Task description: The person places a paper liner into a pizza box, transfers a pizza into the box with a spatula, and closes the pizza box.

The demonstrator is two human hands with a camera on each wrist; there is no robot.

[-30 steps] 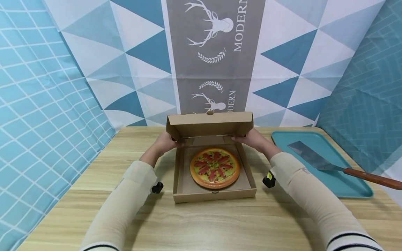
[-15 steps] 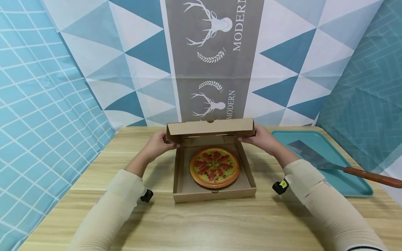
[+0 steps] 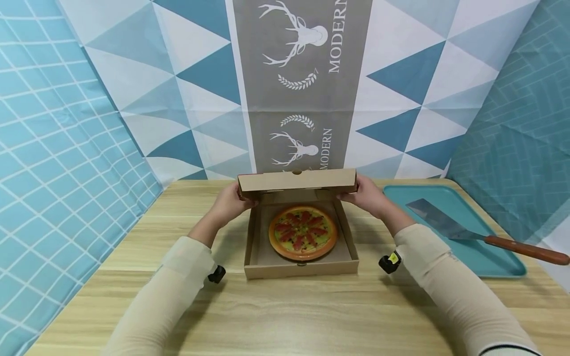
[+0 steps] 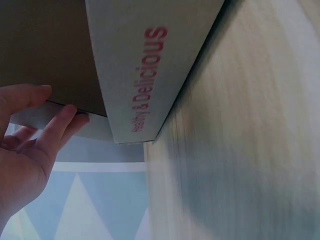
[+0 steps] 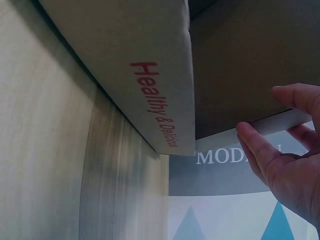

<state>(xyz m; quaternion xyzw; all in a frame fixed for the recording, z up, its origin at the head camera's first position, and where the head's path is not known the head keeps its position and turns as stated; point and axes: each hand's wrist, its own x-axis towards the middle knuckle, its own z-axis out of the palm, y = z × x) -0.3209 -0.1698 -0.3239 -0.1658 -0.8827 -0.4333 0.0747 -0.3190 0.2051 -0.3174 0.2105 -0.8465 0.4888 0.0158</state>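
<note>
A cardboard pizza box point(image 3: 300, 270) stands open on the wooden table, its raised lid point(image 3: 297, 181) tilted forward over the back part. Inside lies a round pizza point(image 3: 303, 233) with red toppings and an orange-brown crust. My left hand point(image 3: 228, 202) pinches the lid's left side; in the left wrist view the thumb and fingers lie on either side of the lid's edge. On the opposite side, my right hand point(image 3: 367, 197) holds the lid's edge in the same way. Red print runs along the box's side walls point(image 4: 147, 75).
To the right lies a teal tray point(image 3: 496, 264). A metal spatula point(image 3: 438, 217) with a wooden handle rests across it, the handle reaching past the tray's right edge. A patterned backdrop point(image 3: 307, 84) rises behind the wooden table point(image 3: 303, 316).
The lid's front edge has come down a little. Both hands shifted their hold, the forearms first spreading outward. In the last half second the box's front has moved slightly away from me.
</note>
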